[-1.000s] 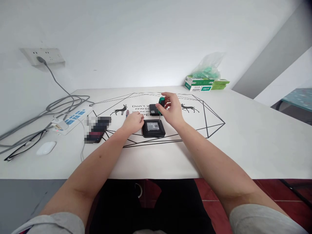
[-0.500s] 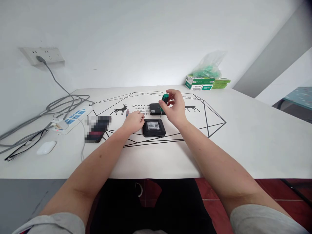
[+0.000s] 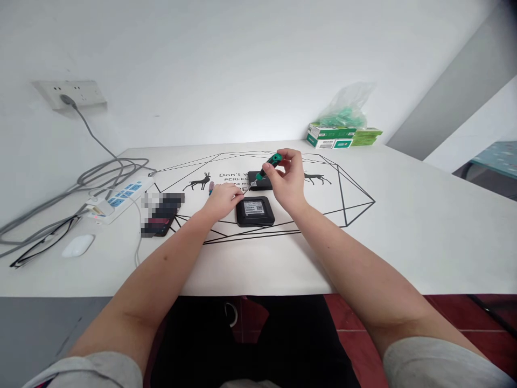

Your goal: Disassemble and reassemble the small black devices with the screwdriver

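Green-handled small screwdriver [image 3: 267, 166] sits pinched in the right hand [image 3: 287, 180], tip meeting the left hand [image 3: 223, 198] fingertips; the black square box [image 3: 255, 210] looks closed, 1 more behind.

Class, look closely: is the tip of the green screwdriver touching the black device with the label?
Apart. The head view shows the green screwdriver raised and tilted in the right hand, its tip above the black device.
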Available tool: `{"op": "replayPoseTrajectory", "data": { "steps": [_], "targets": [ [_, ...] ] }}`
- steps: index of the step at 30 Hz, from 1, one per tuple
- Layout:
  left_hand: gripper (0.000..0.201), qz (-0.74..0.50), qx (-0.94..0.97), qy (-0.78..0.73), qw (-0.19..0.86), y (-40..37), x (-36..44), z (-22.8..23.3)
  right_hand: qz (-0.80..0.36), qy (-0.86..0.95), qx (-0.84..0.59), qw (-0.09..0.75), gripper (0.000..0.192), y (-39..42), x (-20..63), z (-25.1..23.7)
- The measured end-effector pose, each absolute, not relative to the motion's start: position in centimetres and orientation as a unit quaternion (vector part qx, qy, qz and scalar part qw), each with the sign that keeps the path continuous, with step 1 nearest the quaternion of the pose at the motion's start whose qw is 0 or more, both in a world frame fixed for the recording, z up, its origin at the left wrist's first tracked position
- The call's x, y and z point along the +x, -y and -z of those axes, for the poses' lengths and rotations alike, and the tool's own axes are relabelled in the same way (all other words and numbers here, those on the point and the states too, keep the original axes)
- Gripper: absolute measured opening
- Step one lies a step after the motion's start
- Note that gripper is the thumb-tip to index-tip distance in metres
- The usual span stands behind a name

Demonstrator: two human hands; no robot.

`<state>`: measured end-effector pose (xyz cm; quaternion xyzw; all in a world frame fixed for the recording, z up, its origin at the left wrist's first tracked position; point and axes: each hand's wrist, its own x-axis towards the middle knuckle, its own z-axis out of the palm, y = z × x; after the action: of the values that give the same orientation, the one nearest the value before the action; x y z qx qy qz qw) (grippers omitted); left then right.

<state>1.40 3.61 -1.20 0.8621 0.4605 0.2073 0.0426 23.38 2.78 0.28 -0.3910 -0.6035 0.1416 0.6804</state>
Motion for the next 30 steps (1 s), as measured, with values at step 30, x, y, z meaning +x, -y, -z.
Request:
{"op": "replayPoseTrajectory", "data": {
  "steps": [30],
  "targets": [
    [0.041, -0.172, 0.809, -0.561, -0.018, -4.5, 0.1, 1.4, -0.097, 0.758, -0.310, 0.566, 0.046, -3.4, 20.1, 0.3]
  ]
}}
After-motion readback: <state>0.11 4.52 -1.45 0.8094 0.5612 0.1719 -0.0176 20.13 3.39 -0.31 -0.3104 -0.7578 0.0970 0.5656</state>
